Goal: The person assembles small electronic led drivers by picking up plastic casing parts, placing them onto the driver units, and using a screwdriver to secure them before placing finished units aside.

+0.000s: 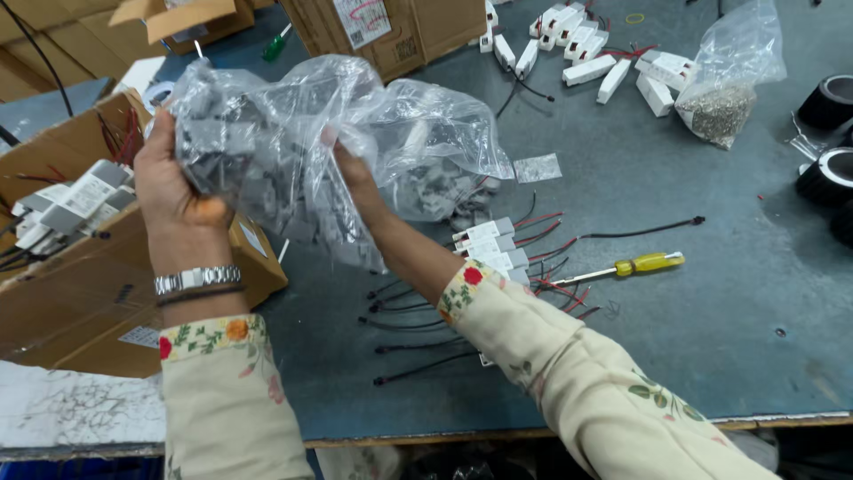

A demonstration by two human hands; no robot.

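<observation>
Two hands up at one clear plastic bag, held above the left part of the blue-grey worktop. Left hand clamped on the bag's left side, fingers wrapped round crumpled film, a metal watch on the wrist. Right hand pushed into the bag's middle, fingers buried in the plastic, grip closed on a fold of it. Inside the bag, many small grey parts, blurred through the film. Floral cream sleeves on both forearms.

Under the left hand, an open cardboard box holding white rectangular modules with wires. Just right of the right forearm, flat on the worktop, a short row of white modules with red and black leads, and loose black wires nearer the near edge. Right of those, a yellow-handled screwdriver, lying apart from both hands. Far side: a scatter of more white modules, a second clear bag with fine grey bits at its bottom, a large carton, a green-handled screwdriver. At the far right edge, black ribbed round parts.
</observation>
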